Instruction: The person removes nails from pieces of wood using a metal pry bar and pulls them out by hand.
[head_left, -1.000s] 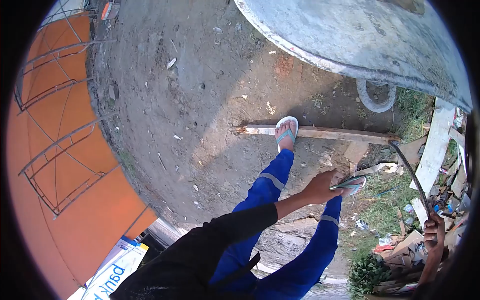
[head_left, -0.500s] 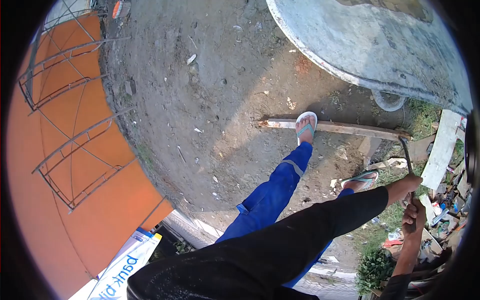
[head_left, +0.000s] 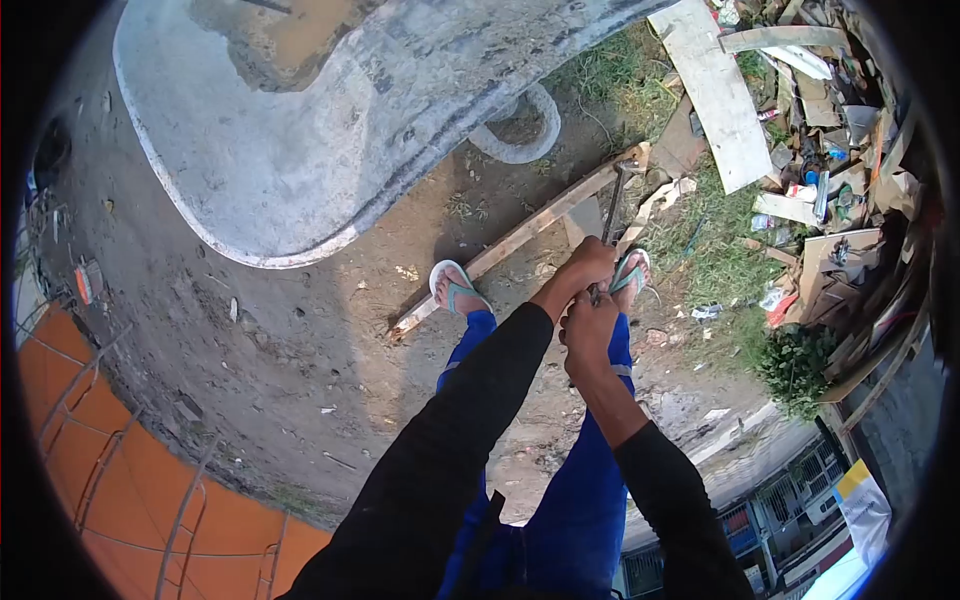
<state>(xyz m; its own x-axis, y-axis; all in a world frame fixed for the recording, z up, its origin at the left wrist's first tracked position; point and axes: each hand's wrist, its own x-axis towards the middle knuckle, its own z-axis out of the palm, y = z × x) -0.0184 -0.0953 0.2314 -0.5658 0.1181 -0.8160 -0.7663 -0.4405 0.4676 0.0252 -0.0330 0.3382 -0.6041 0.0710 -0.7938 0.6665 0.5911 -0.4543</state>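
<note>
Both my hands are wrapped round a long dark metal crowbar (head_left: 615, 205). My left hand (head_left: 585, 265) grips it higher up, and my right hand (head_left: 590, 325) is closed just below, near its lower end. The crowbar's hooked far end meets the end of a wooden beam (head_left: 540, 218) that lies slantwise on the dirt. My left foot (head_left: 458, 287), in a sandal, rests on the beam. Beside the crowbar is my right foot (head_left: 628, 275), partly hidden behind my hands. What the hook grips at the beam's end is too small to make out.
A large grey mixing trough (head_left: 260, 150) with murky water stands ahead, and a grey ring (head_left: 520, 150) sits against its edge. To the right are a pale board (head_left: 715, 95) and a heap of scrap and litter (head_left: 840, 190). Metal frames (head_left: 90, 430) stand by an orange surface at lower left.
My view has swung to the right, so the beam, trough and hands appear further left. Both hands stay on the crowbar, and its hook remains at the beam's end.
</note>
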